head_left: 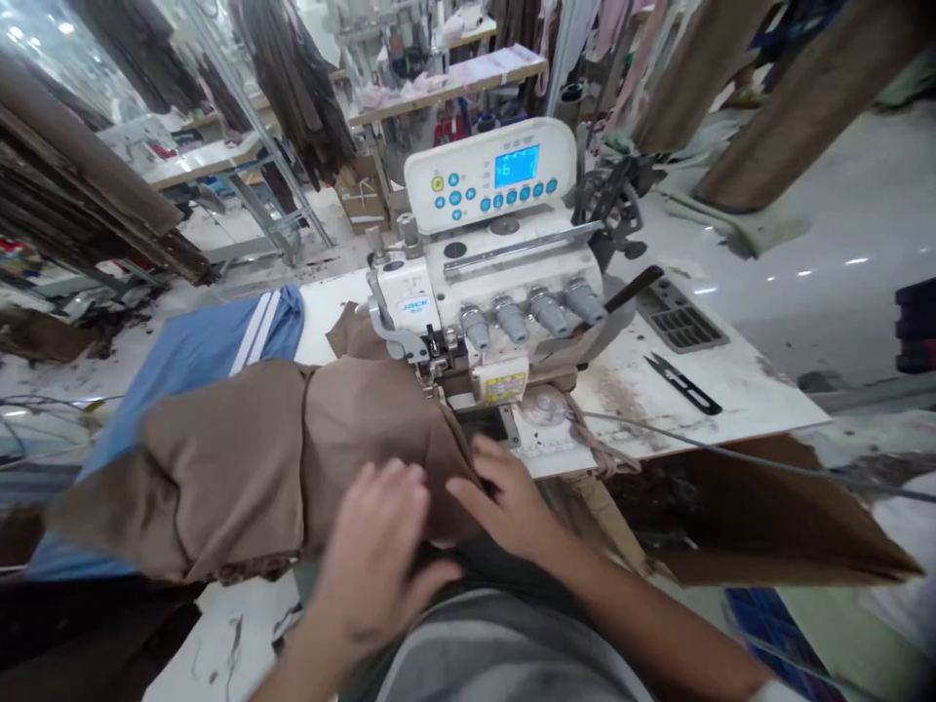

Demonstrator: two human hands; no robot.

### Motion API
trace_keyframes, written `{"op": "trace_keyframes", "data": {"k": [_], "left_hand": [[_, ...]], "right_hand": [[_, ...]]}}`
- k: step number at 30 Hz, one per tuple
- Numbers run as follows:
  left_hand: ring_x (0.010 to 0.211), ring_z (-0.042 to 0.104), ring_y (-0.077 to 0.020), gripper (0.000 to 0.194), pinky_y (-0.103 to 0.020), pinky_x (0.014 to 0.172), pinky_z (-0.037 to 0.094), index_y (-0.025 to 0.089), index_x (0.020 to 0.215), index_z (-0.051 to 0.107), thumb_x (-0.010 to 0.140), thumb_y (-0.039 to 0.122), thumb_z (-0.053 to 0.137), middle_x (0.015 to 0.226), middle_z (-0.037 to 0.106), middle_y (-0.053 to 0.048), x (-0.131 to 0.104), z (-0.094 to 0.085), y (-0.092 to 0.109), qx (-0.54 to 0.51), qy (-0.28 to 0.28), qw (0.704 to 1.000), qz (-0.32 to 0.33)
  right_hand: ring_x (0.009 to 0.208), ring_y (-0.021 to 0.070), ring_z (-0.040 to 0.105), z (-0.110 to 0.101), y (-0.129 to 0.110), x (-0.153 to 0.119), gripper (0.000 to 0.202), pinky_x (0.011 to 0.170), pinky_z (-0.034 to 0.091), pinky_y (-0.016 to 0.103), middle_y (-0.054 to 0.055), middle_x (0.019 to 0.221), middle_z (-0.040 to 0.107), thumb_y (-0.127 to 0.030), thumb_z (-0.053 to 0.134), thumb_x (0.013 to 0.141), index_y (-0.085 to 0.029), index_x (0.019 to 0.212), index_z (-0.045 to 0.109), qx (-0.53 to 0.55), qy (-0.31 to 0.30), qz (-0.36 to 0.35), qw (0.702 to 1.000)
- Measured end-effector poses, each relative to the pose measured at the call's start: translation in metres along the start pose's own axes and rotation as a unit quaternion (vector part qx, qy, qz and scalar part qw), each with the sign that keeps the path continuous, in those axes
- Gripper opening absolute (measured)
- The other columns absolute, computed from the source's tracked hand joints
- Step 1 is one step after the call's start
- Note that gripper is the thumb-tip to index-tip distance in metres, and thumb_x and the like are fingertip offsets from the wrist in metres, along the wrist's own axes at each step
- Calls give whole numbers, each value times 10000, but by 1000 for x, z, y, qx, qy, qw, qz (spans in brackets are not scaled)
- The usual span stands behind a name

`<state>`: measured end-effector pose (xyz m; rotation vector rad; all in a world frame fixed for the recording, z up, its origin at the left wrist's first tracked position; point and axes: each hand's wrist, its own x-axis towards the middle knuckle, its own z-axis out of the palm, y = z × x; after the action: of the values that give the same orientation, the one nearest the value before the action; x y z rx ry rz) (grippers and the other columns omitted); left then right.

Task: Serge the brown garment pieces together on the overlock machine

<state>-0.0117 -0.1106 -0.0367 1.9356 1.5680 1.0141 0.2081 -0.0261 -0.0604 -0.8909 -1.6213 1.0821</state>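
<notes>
A brown fabric piece (372,414) lies on the machine table, its right edge running up to the presser foot of a white overlock sewing machine (416,302). My left hand (380,551), blurred by motion, rests over the front of the fabric with its fingers stretched out and the thumb apart. At the fabric's right edge, just in front of the needle area, my right hand (516,497) pinches the cloth between thumb and fingers. The fingertips there are partly hidden by the fold.
Black thread snips (683,383) lie on the table's right side, near a grey tray (680,312). Blue fabric with white stripes (212,336) hangs over the left edge. An open cardboard box (760,517) stands below at right, a cable crossing above it.
</notes>
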Motion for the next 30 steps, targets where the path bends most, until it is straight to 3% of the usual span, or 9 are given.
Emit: {"op": "trace_keyframes", "data": {"k": [3, 5, 7, 11, 16, 20, 22, 25, 30], "left_hand": [[1380, 606, -387, 412, -533, 1240, 411, 263, 1233, 784, 839, 383, 796, 1348, 739, -121, 16, 24, -9, -35, 23, 999, -15], [1364, 622, -376, 420, -484, 1172, 496, 249, 1270, 773, 911, 454, 701, 1333, 748, -101, 23, 13, -9, -114, 104, 977, -149], [1289, 673, -376, 524, -472, 1094, 561, 208, 1264, 766, 952, 603, 621, 1229, 781, -110, 30, -7, -6, -192, 182, 923, -278], [1173, 727, -351, 710, -412, 976, 614, 167, 1361, 681, 816, 599, 825, 1214, 781, -134, 48, -27, 7, -309, 149, 868, -358], [1087, 725, -246, 609, -274, 917, 572, 201, 1320, 680, 815, 487, 864, 1189, 772, -78, 61, -20, 2, -217, 196, 925, -243], [1156, 701, -241, 358, -309, 973, 557, 219, 1287, 706, 955, 351, 740, 1242, 747, -93, 64, -24, -2, 28, 261, 961, -89], [1240, 680, -251, 306, -371, 1057, 543, 230, 1291, 712, 994, 188, 650, 1310, 733, -101, 68, -23, 4, 135, 194, 969, 74], [1340, 642, -258, 428, -416, 1146, 513, 205, 1373, 673, 984, 48, 586, 1389, 714, -109, 79, -15, 15, 209, 29, 941, 264], [1254, 678, -286, 465, -401, 1122, 506, 158, 1439, 643, 982, 216, 708, 1381, 723, -99, 97, 0, 29, 331, 24, 902, 275]], "right_hand": [[674, 165, 558, -14, -13, -13, 530, 641, 460, 292, 24, 713, 582, -569, 552, 1061, -201, 700, 670, 73, -62, -3, 995], [630, 155, 585, -16, -13, -11, 484, 609, 472, 281, 16, 708, 605, -586, 567, 1053, -199, 801, 712, 130, -69, 42, 988], [619, 150, 622, -10, -6, -3, 446, 591, 496, 269, 19, 781, 659, -627, 609, 1018, -198, 955, 714, 192, -89, 109, 971], [692, 164, 607, 15, 5, 17, 538, 610, 486, 260, 4, 810, 652, -733, 619, 958, -202, 1027, 670, 228, -119, 124, 958], [622, 134, 429, 28, 1, 21, 532, 577, 352, 257, -46, 630, 380, -566, 529, 1060, -217, 664, 465, 109, 8, 78, 991], [786, 167, 535, 20, 3, 17, 369, 663, 416, 281, 52, 940, 563, -443, 608, 1022, -198, 746, 592, 52, 73, 35, 995], [787, 162, 529, 18, 5, 17, 338, 651, 403, 272, 45, 948, 569, -438, 617, 1014, -197, 778, 606, 58, 36, 53, 996], [639, 123, 388, 17, 7, 13, 470, 587, 297, 262, -48, 673, 379, -464, 584, 1038, -210, 669, 446, 73, -38, 79, 993], [598, 106, 301, 18, 8, 2, 526, 558, 230, 274, -66, 617, 291, -471, 559, 1056, -211, 644, 360, 77, -22, 81, 994]]}}
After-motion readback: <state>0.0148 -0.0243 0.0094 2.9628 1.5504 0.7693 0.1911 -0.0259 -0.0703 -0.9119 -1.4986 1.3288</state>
